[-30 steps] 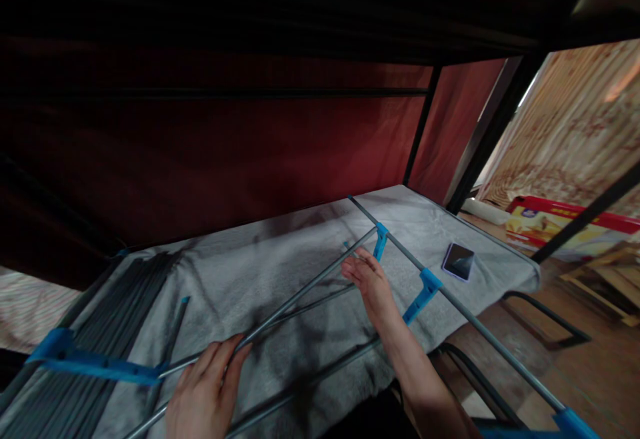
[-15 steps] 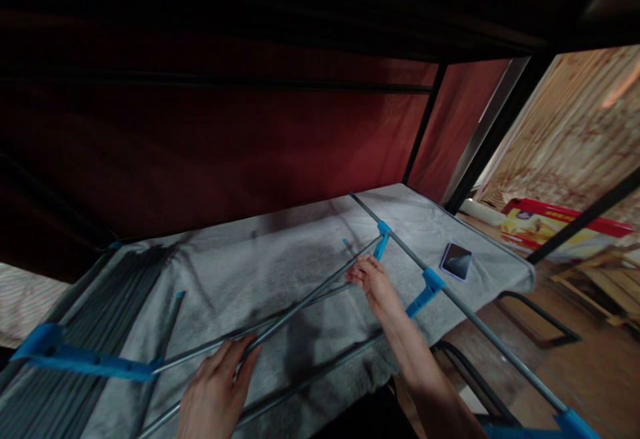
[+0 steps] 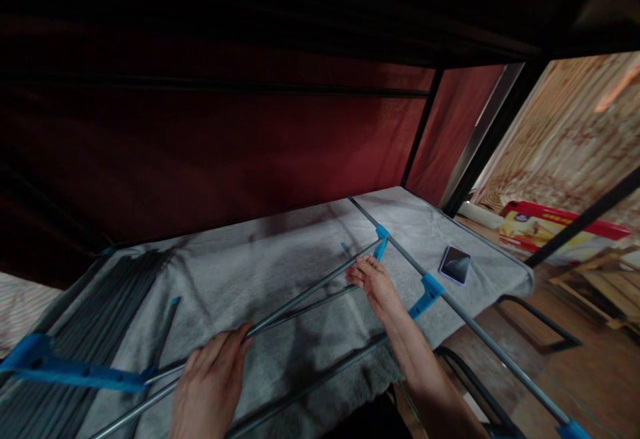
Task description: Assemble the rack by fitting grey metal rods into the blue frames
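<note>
A thin grey metal tube [image 3: 315,288] slants across the bedding, its far end meeting a small blue plastic connector [image 3: 382,234]. My left hand [image 3: 210,379] is wrapped over this tube at the lower left. Around its upper part, just short of the connector, the fingers of my right hand [image 3: 373,280] are closed. Another blue connector [image 3: 430,287] sits lower on the same long grey pole [image 3: 483,329]. To the left of my left hand lies a blue bracket with holes [image 3: 85,372], with a tube running from it and passing under that hand.
Many grey tubes [image 3: 95,322] lie side by side at the left. A phone [image 3: 455,264] rests on the grey blanket [image 3: 280,239]. Black bed-frame posts [image 3: 493,136] and a red curtain [image 3: 300,152] surround the space. A red and yellow box [image 3: 555,229] stands beyond the right side.
My left hand has shifted slightly up along the tube, its fingers now closed more tightly over it. The blue bracket appears a little further left and lower. My right hand has barely moved.
</note>
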The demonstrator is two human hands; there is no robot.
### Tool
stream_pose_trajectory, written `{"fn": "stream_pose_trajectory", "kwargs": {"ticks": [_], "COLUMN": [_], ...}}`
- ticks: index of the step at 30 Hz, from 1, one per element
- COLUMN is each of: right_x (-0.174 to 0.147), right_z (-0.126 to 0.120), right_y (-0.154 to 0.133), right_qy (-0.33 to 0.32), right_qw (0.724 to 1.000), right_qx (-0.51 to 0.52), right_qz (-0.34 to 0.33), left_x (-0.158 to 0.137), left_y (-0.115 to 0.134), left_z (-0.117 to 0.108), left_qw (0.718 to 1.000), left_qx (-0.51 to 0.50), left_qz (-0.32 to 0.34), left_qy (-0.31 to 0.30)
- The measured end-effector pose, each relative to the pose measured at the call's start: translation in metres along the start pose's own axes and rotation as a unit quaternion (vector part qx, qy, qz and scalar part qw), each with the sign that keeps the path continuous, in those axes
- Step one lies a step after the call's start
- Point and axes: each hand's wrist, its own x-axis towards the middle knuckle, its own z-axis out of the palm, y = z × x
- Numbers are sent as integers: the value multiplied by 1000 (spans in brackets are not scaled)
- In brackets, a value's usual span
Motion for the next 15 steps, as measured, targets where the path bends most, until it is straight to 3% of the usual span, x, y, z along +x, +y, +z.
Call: {"fn": "stream_pose_trajectory", "kwargs": {"ticks": [2,4,6,8,10,15], "right_x": [1,5,11,19,26,41], "right_z": [-4,-13,-25,-37,-46,-55], "right_y": [1,3,3,1,-2,-8], "right_qy": [15,81,179,233,220,159], "right_qw": [999,992,963,931,922,936], "right_qx": [-29,-78,-145,-205,-228,-188], "right_qz": [-14,-65,-137,-194,-222,-251], "left_x": [6,12,18,25,30,49], "left_y": [2,3,4,7,13,26], "left_z": [-6,-11,-15,-18,-24,-40], "left_qw": [1000,1000,999,999,999,997], "left_qx": [4,5,13,29,47,59], "left_qz": [10,21,25,20,7,-28], "left_qy": [11,20,19,14,4,-41]}}
